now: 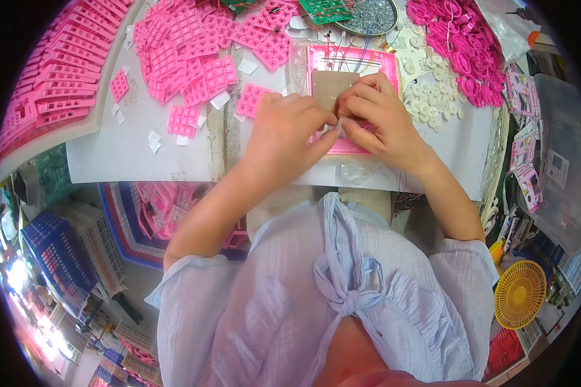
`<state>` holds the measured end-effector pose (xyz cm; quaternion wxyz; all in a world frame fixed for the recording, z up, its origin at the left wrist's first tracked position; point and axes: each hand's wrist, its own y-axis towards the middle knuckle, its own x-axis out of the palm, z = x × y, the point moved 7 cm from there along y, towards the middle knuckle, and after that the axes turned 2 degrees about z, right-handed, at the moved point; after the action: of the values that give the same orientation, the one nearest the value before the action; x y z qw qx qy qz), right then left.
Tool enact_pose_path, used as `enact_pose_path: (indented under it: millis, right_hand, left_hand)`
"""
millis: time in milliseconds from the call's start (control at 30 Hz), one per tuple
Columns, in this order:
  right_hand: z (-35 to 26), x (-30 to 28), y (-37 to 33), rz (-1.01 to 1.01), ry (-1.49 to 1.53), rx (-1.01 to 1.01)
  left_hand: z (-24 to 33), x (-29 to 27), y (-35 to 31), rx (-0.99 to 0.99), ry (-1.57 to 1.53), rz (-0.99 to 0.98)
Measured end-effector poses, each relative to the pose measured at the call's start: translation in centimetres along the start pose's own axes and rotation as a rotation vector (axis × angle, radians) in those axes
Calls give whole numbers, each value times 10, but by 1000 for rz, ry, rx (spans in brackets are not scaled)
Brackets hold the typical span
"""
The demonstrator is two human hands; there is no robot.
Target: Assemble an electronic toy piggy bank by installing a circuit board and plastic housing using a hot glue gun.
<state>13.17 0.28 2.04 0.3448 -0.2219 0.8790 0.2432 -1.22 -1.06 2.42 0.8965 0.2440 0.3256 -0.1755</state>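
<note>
Our pink frame lies on the tabletop directly beneath our fingers, its long axis running away from us. The right hand overlaps it more; the left hand reaches in from the left. Their bent fingertips nearly meet beside the brown panel; we cannot tell whether they grip anything.

I'm in what looks like an assembly workshop: pink keypad pieces lie heaped on the worktable along with green circuit boards, small metal parts and loose white discs; plastic baskets stand lower down.
</note>
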Motion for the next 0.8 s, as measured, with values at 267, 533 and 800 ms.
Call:
enact_pose_path:
  millis: [267, 533, 800]
  right_hand:
    - [0, 2, 0, 18, -16, -14]
    - [6, -1, 0, 42, 21, 15]
    - [5, -1, 2, 68, 24, -3]
  left_hand:
    - [1, 7, 3, -3, 137, 95]
    - [-9, -5, 3, -42, 177, 151]
    - [-3, -1, 1, -48, 112, 122]
